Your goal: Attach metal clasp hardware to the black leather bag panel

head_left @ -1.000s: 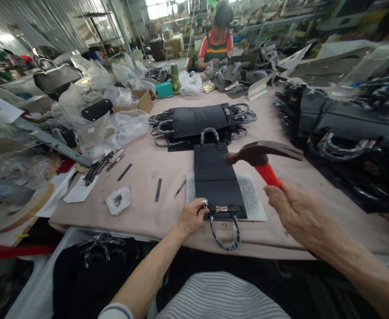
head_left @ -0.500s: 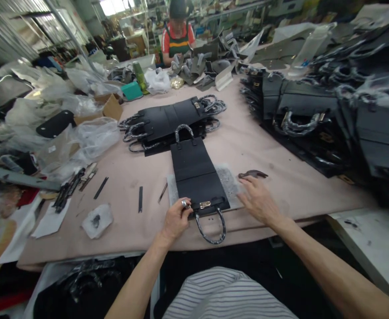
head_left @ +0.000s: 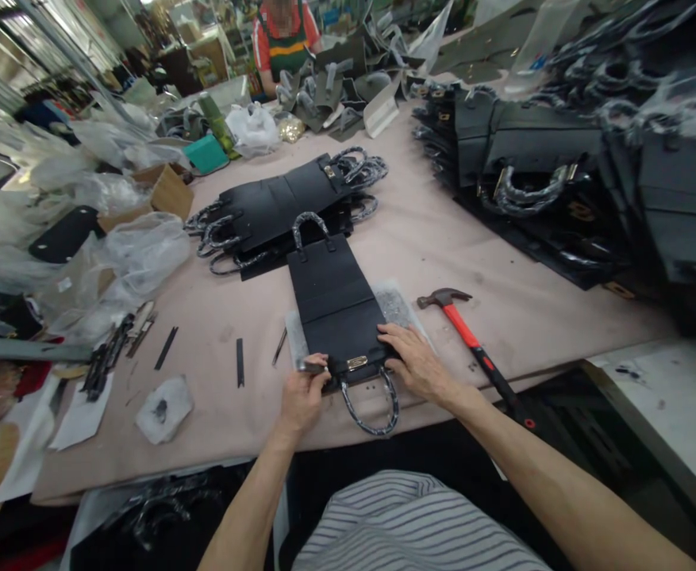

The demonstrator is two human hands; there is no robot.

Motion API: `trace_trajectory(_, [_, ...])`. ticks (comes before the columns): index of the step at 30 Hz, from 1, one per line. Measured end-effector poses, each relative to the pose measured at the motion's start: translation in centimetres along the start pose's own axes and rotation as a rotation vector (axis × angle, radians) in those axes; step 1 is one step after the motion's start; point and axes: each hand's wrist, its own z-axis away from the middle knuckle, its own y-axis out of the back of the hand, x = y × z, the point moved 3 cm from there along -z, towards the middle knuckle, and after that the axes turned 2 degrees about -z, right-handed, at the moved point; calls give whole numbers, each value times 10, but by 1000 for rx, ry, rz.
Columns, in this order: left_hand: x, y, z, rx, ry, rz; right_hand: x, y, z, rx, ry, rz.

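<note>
A flat black handbag panel [head_left: 339,289] lies in front of me, with a gold clasp [head_left: 357,363] near its front end. Plastic-wrapped handles stick out at both ends; the near handle [head_left: 394,408] hangs toward me. My left hand [head_left: 305,396] is closed in a pinch on the panel's front left corner. On its right edge rests my right hand [head_left: 419,365], open, fingers stretched over the surface. Under the panel is a pale slab [head_left: 400,305], mostly covered. A claw hammer [head_left: 472,341] with a red and black handle lies to the right of my right hand.
Stacked black bag panels [head_left: 282,190] lie beyond, with a larger pile [head_left: 538,159] at right. At left are black strips [head_left: 240,362], a whitish lump [head_left: 164,408] and plastic bags [head_left: 139,254]. A person [head_left: 285,40] sits across the table.
My right hand has moved left from beside the hammer head onto the panel's right edge, uncovering the hammer's handle. My left hand stays at the front left corner. The view has shifted slightly.
</note>
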Motion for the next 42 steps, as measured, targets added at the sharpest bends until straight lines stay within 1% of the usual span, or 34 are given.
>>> trace_trajectory(2, [-9, 4, 7, 92, 99, 132, 0, -1, 0, 15, -1, -33])
trace_trajectory(3, [-11, 5, 10, 120, 127, 168, -1, -1, 0, 23, -2, -49])
trace_trajectory(4, [-12, 6, 12, 132, 126, 176, -1, -2, 0, 31, -5, -64])
trace_trajectory(5, [-11, 6, 12, 104, 99, 164, -2, -2, 0, 37, -10, -76])
trace_trajectory(7, [-7, 3, 11, -22, 21, 125, -2, -1, 0, 39, -24, -92])
trace_trajectory(8, [-7, 3, 9, -62, 2, 123, -3, -1, -1, 34, -30, -96])
trace_trajectory(9, [-9, 3, 7, -56, 22, 146, -3, -1, -1, 30, -35, -99])
trace_trajectory(10, [-13, 5, 6, 9, 79, 196, -3, -1, -1, 29, -38, -103])
trace_trajectory(12, [-25, 13, 5, 248, 243, 334, -3, 0, -1, 38, -39, -109])
trace_trajectory(13, [-29, 15, 6, 334, 311, 396, -3, -1, -1, 42, -40, -111])
trace_trajectory(14, [-31, 17, 6, 372, 352, 435, -3, -1, -2, 46, -41, -111])
trace_trajectory(15, [-30, 17, 6, 374, 360, 449, -4, -1, -2, 51, -42, -110])
trace_trajectory(16, [-25, 15, 4, 345, 342, 442, -5, 0, -1, 61, -42, -108])
trace_trajectory(18, [-7, 4, -1, 271, 262, 409, -7, 1, 0, 100, -41, -102])
trace_trajectory(20, [15, -15, -10, 216, 161, 386, -9, 4, 2, 161, -30, -85])
trace_trajectory(22, [33, -38, -22, 147, 71, 337, -9, 6, 8, 205, 9, -62])
trace_trajectory(24, [42, -59, -31, 89, 30, 299, -6, 8, 14, 203, 79, -48])
trace_trajectory(26, [43, -71, -36, 56, 29, 285, -1, 8, 22, 169, 152, -41])
trace_trajectory(28, [41, -75, -37, 36, 40, 283, 4, 8, 28, 146, 199, -29])
trace_trajectory(31, [38, -74, -35, 2, 39, 293, 10, 7, 33, 149, 236, 4])
trace_trajectory(37, [40, -75, -36, -12, -2, 298, 9, 4, 32, 151, 240, 57])
trace_trajectory(42, [43, -76, -36, -55, -56, 242, 10, 4, 33, 143, 235, 21])
